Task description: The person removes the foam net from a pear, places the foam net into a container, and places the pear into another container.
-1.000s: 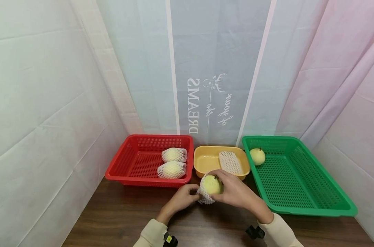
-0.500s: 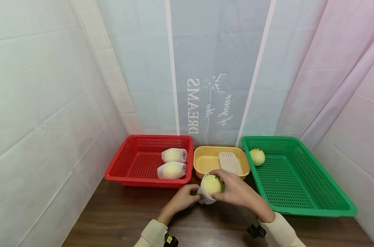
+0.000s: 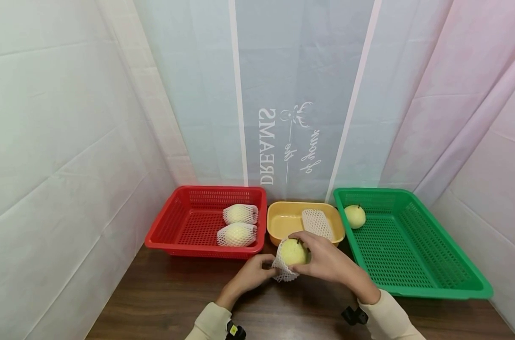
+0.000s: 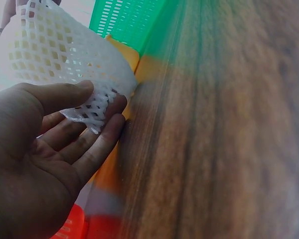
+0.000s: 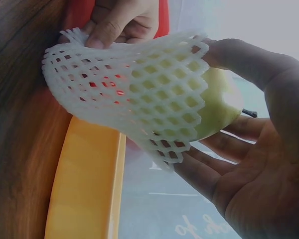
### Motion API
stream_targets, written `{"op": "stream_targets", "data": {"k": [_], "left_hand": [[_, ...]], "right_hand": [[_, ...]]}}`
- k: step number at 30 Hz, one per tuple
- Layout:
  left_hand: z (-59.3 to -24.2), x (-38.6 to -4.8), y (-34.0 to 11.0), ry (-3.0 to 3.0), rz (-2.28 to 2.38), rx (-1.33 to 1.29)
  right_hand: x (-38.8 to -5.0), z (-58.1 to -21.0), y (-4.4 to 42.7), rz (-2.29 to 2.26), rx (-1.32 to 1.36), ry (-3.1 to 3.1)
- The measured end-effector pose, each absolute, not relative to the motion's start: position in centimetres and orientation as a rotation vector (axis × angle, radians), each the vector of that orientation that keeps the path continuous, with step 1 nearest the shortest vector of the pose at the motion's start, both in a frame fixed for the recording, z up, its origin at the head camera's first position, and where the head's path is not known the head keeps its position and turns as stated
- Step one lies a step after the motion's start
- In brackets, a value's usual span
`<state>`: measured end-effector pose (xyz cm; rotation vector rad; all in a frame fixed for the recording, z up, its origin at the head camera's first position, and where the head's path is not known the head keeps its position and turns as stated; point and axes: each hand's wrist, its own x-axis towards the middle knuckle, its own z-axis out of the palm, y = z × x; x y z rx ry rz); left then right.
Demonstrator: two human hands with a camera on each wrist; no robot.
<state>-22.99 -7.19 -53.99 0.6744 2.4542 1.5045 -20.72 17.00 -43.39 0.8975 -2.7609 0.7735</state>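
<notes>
A pale yellow-green pear (image 3: 294, 252) sits partly inside a white foam net sleeve (image 5: 89, 79), its stem end bare. My right hand (image 3: 327, 259) grips the pear from the stem side, thumb and fingers around it and at the sleeve's rim. With thumb and fingers my left hand (image 3: 251, 274) pinches the sleeve's other end, as the left wrist view shows up close. Both hands are just above the table, in front of the yellow tub (image 3: 283, 226). Another foam net sleeve (image 3: 317, 224) lies flat in that tub.
On the left, a red basket (image 3: 172, 243) contains two pears in foam nets (image 3: 237, 234). A green basket (image 3: 423, 290) stands on the right with one bare pear (image 3: 355, 216) in its back left corner. Brown wooden table (image 3: 155, 302); curtains rise behind.
Hardly anything differs; the pear and the right hand have shifted very slightly, while the left hand keeps its hold on the sleeve.
</notes>
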Motion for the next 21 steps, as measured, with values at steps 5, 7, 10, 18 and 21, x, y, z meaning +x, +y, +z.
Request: {"op": "stream_targets", "data": {"k": [5,7,10,18,21], "left_hand": [[-54.03,-22.99,-7.19,2.456,1.504,0.669],[-54.03,-22.99,-7.22,2.456,1.5,0.666],[-54.0,-23.01,-7.26,2.46,1.488,0.654],[-53.92,-22.96,-7.24,2.461,1.478,0.659],[-53.88,-22.96,-7.25,2.46,1.476,0.649]], "right_hand": [[-20.79,-43.17,17.07,0.773,0.904,-2.755],[-20.82,-43.08,17.11,0.772,0.905,-2.751],[-20.84,-42.93,17.18,0.768,0.905,-2.75],[-20.83,-42.52,17.43,0.757,0.897,-2.745],[-20.86,-42.36,17.49,0.753,0.89,-2.747]]}}
